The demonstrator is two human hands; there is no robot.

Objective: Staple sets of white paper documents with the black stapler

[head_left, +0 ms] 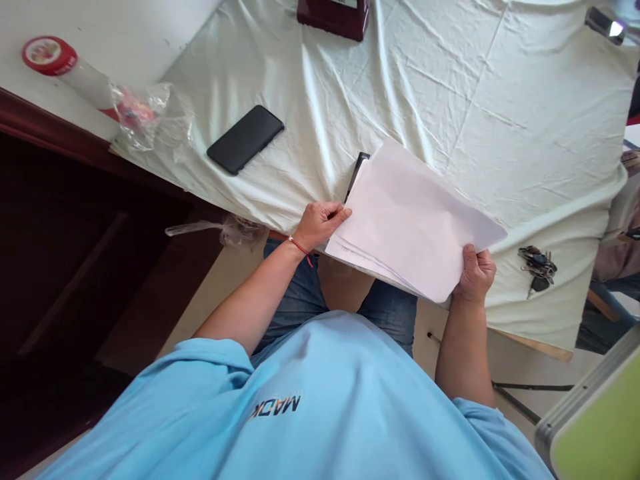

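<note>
A stack of white paper sheets (pixel 410 217) lies slanted at the table's near edge, its lower left corners slightly fanned. My left hand (pixel 323 223), with a red string on the wrist, pinches the stack's left edge. At the right edge my right hand (pixel 475 272) grips the sheets, thumb on top and fingers underneath. A dark object (pixel 357 175) shows partly from under the paper's upper left side; the rest of it is hidden. To the left lies a black phone (pixel 245 140). A bunch of keys (pixel 539 270) sits right of my right hand.
The table wears a pale, wrinkled cloth (pixel 440 80). At the left are a red-lidded clear container (pixel 75 70) and a crumpled plastic bag (pixel 150 117). A dark red box (pixel 335 17) stands at the far edge. A green-faced panel (pixel 600 417) is at lower right.
</note>
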